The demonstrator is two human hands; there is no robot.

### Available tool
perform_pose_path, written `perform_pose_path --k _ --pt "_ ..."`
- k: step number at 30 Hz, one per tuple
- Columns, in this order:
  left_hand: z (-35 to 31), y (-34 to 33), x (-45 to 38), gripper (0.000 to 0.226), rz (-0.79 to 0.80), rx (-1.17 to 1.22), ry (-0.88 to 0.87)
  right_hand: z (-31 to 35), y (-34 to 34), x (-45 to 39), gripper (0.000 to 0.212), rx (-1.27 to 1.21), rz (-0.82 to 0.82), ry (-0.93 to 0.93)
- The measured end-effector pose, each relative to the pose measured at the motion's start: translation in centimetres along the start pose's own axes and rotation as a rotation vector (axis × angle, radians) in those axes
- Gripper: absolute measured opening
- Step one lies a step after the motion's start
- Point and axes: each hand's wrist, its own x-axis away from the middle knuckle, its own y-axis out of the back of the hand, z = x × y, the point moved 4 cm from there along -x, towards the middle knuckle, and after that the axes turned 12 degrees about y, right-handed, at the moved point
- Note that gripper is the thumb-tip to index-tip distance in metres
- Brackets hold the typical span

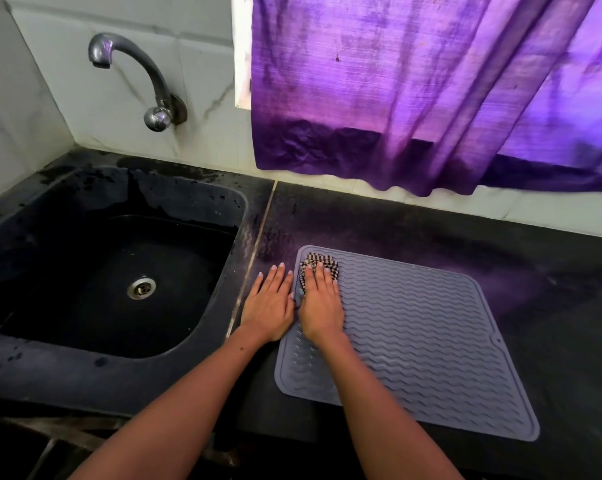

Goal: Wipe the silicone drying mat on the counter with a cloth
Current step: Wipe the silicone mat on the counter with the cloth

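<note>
A grey silicone drying mat point(424, 341) with wavy ridges lies flat on the black counter, right of the sink. A small black-and-white checked cloth point(318, 263) sits bunched at the mat's far left corner. My right hand point(322, 303) presses flat on the cloth, fingers over it. My left hand point(270, 306) lies flat, fingers spread, on the counter just off the mat's left edge, its thumb side touching that edge. It holds nothing.
A black sink point(112, 271) with a metal drain is set into the counter on the left. A chrome tap point(136, 77) juts from the tiled wall above it. A purple curtain point(431, 88) hangs over the counter's back edge.
</note>
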Motion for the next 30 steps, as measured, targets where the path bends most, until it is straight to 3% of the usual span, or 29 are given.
perform_pose_path --k 3,6,8,10,13,15,17,21,24,26,28,30 --pt "0.0 0.1 0.0 0.085 -0.01 0.015 -0.003 -0.3 0.5 -0.3 0.057 -0.204 -0.099 -0.017" --pt "0.0 0.1 -0.1 0.084 -0.021 0.028 0.004 -0.7 2.1 -0.1 0.049 -0.701 -0.531 -0.299" --pt "0.0 0.2 -0.2 0.084 -0.024 0.027 0.008 -0.5 3.2 0.0 0.05 -0.708 -0.731 -0.378" --pt "-0.1 0.2 -0.1 0.082 -0.016 0.025 0.007 0.0 3.8 -0.9 0.057 -0.454 -0.673 -0.259" --pt "0.0 0.1 -0.2 0.064 0.002 0.015 0.009 0.0 2.0 -2.3 0.067 -0.103 -0.227 -0.063" --pt "-0.1 0.0 -0.3 0.056 0.011 -0.001 0.012 -0.4 0.8 -2.5 0.072 -0.009 -0.01 -0.011" --pt "-0.1 -0.1 -0.4 0.057 0.007 -0.014 0.011 -0.7 0.3 -2.8 0.075 0.003 0.036 0.002" --pt "-0.1 -0.1 -0.2 0.076 0.002 -0.004 0.009 -1.0 0.3 -3.2 0.082 0.002 0.033 0.019" --pt "-0.2 0.2 -0.1 0.062 0.003 0.011 0.016 -1.1 0.8 -3.4 0.067 -0.119 -0.014 0.027" --pt "-0.2 0.3 -0.1 0.057 0.011 0.017 0.014 -1.6 1.8 -3.7 0.054 -0.428 -0.152 -0.071" --pt "0.0 0.2 0.0 0.065 0.005 0.03 0.013 -2.4 3.1 -3.7 0.044 -0.889 -0.394 -0.318" --pt "0.0 0.2 0.0 0.077 -0.006 0.052 0.007 -3.5 4.4 -3.4 0.043 -0.996 -0.627 -0.464"
